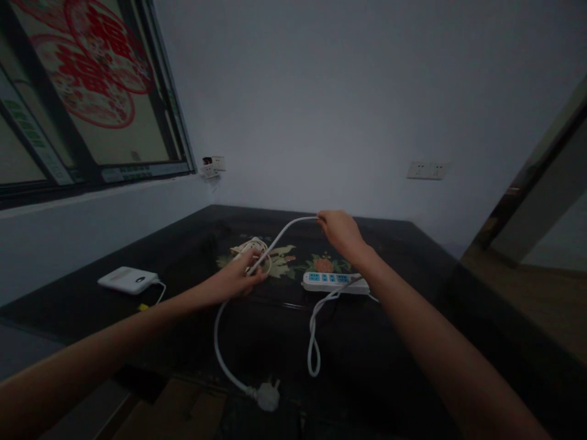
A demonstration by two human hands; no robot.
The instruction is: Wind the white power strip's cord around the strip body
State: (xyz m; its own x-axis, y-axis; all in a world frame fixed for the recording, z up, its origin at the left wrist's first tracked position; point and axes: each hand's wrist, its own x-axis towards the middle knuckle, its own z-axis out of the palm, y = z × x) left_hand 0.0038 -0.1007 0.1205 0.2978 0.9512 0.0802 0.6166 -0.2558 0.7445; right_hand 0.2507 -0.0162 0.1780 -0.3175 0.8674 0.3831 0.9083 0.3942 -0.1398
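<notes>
My left hand (238, 280) is closed around a white power cord (219, 348) near a small coiled bundle of cable (251, 247) on the dark table (413, 318). My right hand (340, 234) is raised above the table and pinches the same cord where it arcs over (288, 227). The cord runs down from my left hand to a white plug (267, 396) at the table's front edge. A white power strip with blue sockets (334, 282) lies under my right wrist, its own cord looping forward (313, 342).
A white box-like device (127, 279) with a thin cable lies at the table's left. A window with red paper cuttings (92, 73) fills the left wall. Wall sockets (427, 170) sit on the far wall. A doorway (541, 201) opens at the right.
</notes>
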